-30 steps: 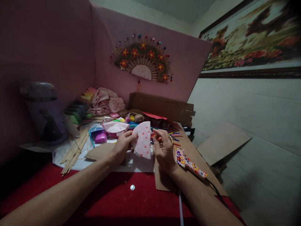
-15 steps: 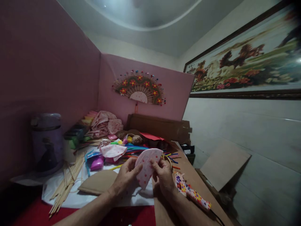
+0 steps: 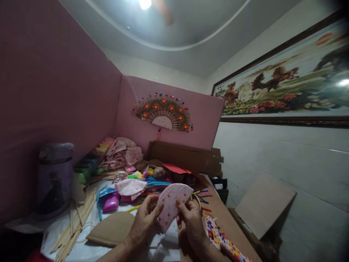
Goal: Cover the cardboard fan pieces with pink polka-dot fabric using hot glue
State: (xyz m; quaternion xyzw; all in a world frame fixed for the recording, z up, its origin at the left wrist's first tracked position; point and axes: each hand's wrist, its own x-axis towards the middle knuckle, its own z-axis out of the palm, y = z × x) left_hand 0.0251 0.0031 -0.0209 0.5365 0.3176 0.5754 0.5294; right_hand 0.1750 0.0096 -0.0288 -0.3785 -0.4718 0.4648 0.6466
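Between my two hands, above the table, is a half-round piece covered in white-pink fabric with red dots point(image 3: 170, 209). My left hand point(image 3: 144, 220) pinches its left edge between thumb and fingers. Along the right side my right hand point(image 3: 191, 216) grips it, thumb on the front face. Just left of my left hand a plain tan half-round cardboard piece point(image 3: 109, 229) lies on white sheeting. Close by my right hand is a flower-patterned glue gun point(image 3: 220, 238), and a roll of tape point(image 3: 196, 203) shows partly behind that hand.
Bamboo sticks point(image 3: 72, 227) lie at the left beside a purple canister point(image 3: 56, 178). Further back are dotted fabric point(image 3: 131, 187), coloured pipe cleaners point(image 3: 160, 183), twine balls point(image 3: 159, 172) and crumpled pink cloth point(image 3: 122, 153). A decorated fan point(image 3: 163, 112) hangs on the pink board point(image 3: 201, 112).
My view has tilted up, so the scene sits lower in the picture. Both hands still hold the dotted piece, which is turned slightly.
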